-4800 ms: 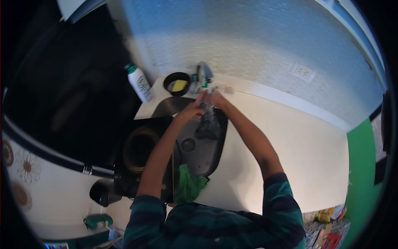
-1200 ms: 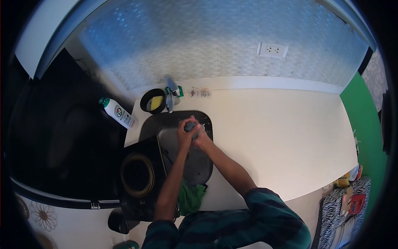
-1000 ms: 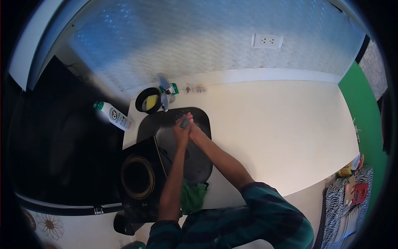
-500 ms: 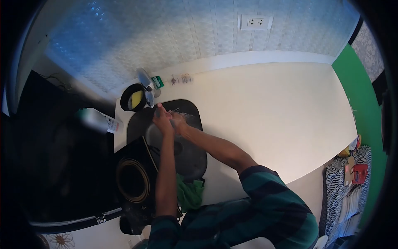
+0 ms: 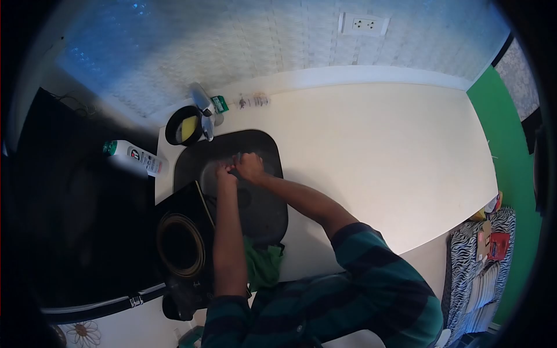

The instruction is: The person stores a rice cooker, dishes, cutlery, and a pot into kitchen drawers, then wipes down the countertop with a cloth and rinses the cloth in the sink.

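Both my hands are close together over the dark sink (image 5: 264,217), at its upper part. My left hand (image 5: 225,171) is closed, with its fingers against a small greyish thing. My right hand (image 5: 250,167) is curled into a fist right beside it, on the same greyish thing, which is mostly hidden by the fingers. What it is, I cannot make out. The metal faucet (image 5: 208,126) stands at the sink's upper left edge, just beyond my hands. A green cloth (image 5: 264,265) hangs over the near edge of the sink.
Left of the faucet is a black bowl (image 5: 183,126) with a yellow sponge (image 5: 188,128). A white bottle (image 5: 136,156) with a green cap lies or leans at the left. A black induction cooker (image 5: 181,243) overlaps the sink's left side. The white counter (image 5: 377,156) stretches right.
My hands have moved down and away from the faucet, and my right hand has closed more tightly. Water splashing near them no longer shows. The view has shifted slightly.
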Tool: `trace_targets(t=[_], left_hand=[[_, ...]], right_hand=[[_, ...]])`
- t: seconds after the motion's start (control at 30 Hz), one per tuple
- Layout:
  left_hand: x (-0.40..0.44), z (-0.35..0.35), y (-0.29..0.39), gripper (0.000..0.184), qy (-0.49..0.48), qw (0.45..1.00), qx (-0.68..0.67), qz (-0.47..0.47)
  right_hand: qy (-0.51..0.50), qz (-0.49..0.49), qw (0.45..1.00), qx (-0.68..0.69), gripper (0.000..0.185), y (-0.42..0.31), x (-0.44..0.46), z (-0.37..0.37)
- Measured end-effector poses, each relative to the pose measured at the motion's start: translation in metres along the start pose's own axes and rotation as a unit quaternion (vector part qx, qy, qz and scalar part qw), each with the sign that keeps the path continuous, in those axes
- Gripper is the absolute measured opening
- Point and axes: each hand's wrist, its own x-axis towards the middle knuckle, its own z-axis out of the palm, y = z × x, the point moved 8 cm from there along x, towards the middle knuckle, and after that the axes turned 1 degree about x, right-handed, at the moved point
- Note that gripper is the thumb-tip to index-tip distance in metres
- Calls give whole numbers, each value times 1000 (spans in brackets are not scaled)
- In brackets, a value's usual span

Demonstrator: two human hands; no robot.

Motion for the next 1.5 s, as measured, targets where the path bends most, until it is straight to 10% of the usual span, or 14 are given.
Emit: trace_targets(t=[0.1,0.2,0.3,0.4,0.47,0.57,0.83,1.07,1.17,1.37,1.47,1.5], left_hand=[[-84,40,17,23,-97,986,100,-96],[-132,89,40,26,-313,933,172,-41],[-171,121,71,19,-335,821,398,236],[-260,160,78,16,-329,683,487,433],[-352,182,76,13,-314,484,480,661],[-420,204,43,14,-517,661,377,393],[-546,224,-62,27,-553,694,375,268],[-574,226,-198,27,-570,770,277,68],[-567,242,-233,28,-552,777,304,0],[-524,245,-295,44,-528,706,471,-41],[-499,230,-320,69,-436,505,678,310],[-527,233,-320,73,-377,346,648,564]], right_hand=[[52,40,998,-18,46,-1,9,-31],[-115,197,900,371,43,41,19,-26],[-213,230,806,502,35,20,-26,-102],[-234,113,884,389,37,15,-78,-200],[-123,22,973,192,38,42,-101,-268],[58,-95,988,108,36,83,-153,-386],[371,62,873,310,41,178,-362,-637],[527,64,847,30,49,220,-455,-715],[495,107,852,137,47,261,-441,-721],[569,41,814,-111,29,302,-460,-730],[409,264,825,-287,54,368,-465,-673],[361,325,813,-322,62,377,-460,-650]])
